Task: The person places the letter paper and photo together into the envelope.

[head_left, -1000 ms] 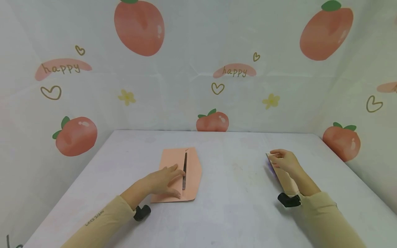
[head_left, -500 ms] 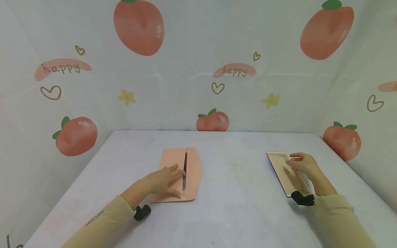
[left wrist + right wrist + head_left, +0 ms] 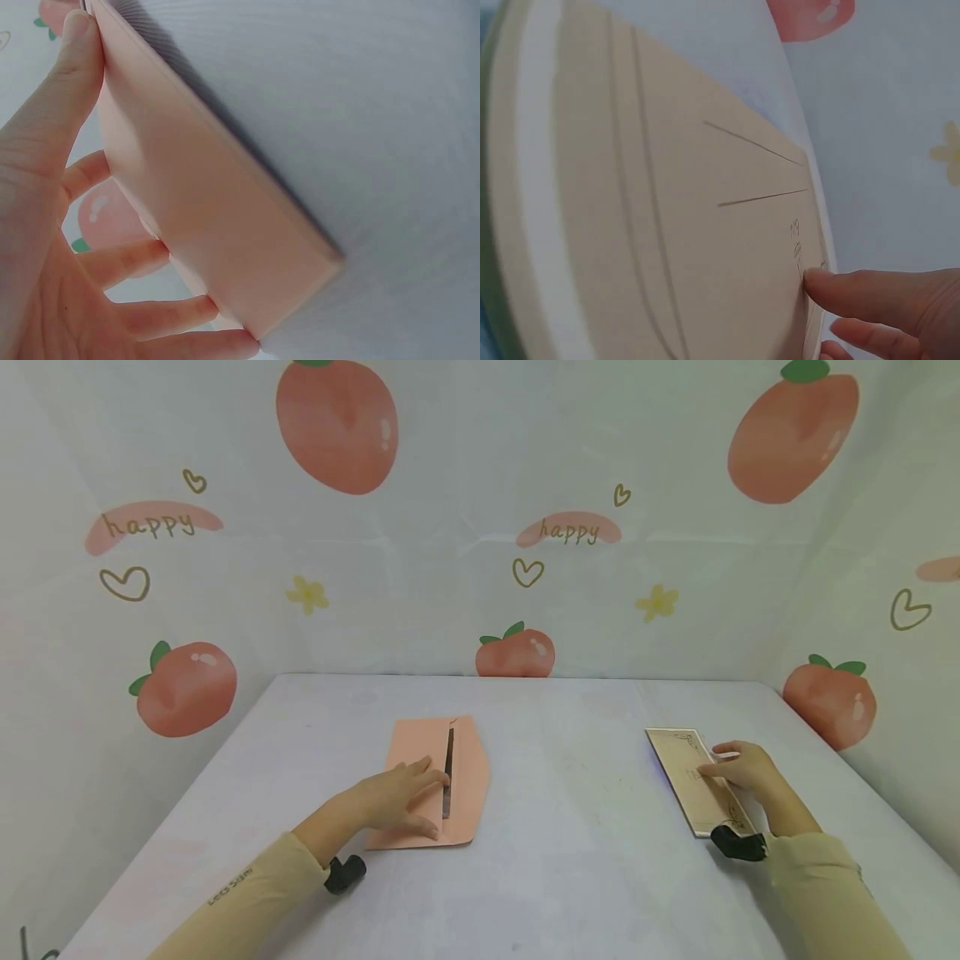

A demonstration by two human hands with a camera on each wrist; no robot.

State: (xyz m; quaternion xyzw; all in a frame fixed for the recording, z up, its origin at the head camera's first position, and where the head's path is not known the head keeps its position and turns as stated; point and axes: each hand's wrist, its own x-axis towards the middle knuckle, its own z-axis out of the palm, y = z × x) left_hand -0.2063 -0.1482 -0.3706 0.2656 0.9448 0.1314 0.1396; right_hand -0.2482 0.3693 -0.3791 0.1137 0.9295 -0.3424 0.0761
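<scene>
A salmon-pink envelope point(image 3: 467, 785) lies on the left half of the table, its pointed flap spread to the right. A dark slit point(image 3: 447, 777) shows along its opening. My left hand point(image 3: 393, 795) rests on it with spread fingers; in the left wrist view the thumb and fingertips touch the envelope point(image 3: 187, 180). On the right lies a beige card point(image 3: 682, 768) with dark corner ornaments and small lettering. My right hand point(image 3: 746, 770) is at its right edge, thumb on the face and other fingers beside the edge. Those fingertips are partly hidden behind the card point(image 3: 705, 247) in the right wrist view.
Both things lie on a pale white tabletop point(image 3: 555, 827). A white cloth point(image 3: 450, 568) printed with peaches, hearts and "happy" hangs behind and at the sides. Black wrist cameras point(image 3: 345, 875) sit under both cuffs.
My right hand has moved from the card's left side to its right edge, and its thumb now touches the face. The card looked narrow before and now shows its full face. The left hand is still.
</scene>
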